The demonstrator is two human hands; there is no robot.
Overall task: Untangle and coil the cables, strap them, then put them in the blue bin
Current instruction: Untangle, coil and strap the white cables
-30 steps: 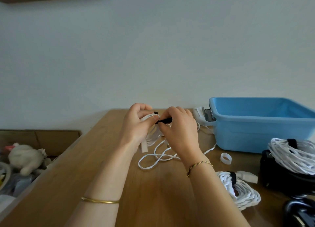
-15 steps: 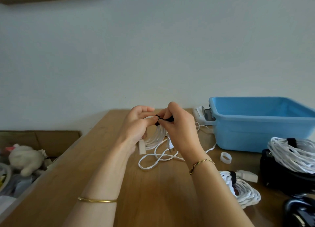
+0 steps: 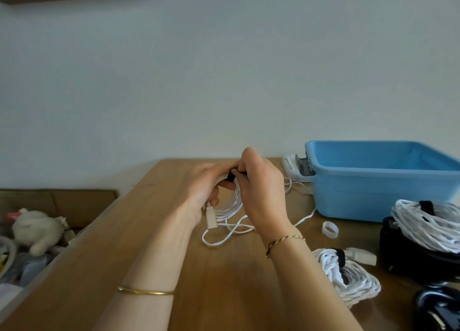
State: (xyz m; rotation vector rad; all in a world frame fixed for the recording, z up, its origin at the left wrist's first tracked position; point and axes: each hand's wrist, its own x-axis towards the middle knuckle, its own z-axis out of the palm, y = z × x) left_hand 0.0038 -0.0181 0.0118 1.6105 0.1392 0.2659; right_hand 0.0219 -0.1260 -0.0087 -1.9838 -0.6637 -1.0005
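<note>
1. Three white cable coils are in view. One coil is in the hands. A second coil, bound with a black band, lies flat near the right edge of the surface. A third coil, also banded, rests on a black object at the right edge.
2. One blue bin stands open side up at the far right corner. One small white loop lies just in front of it.
3. The coil is held in the air above the middle of the surface, toward the far edge, between the two hands.
4. The fingers of the left hand are curled round the coil's upper left side. The right hand pinches a black strap between thumb and forefinger at the top of the coil.
5. The coil hangs below the fingers, standing roughly upright, with its long axis running top to bottom.
6. A pale plug hangs under the left hand and points down.
7. A loose tail of the cable lies in loops on the surface beneath the hands and runs on toward the bin.
8. Past the left edge lies one white plush toy.
</note>
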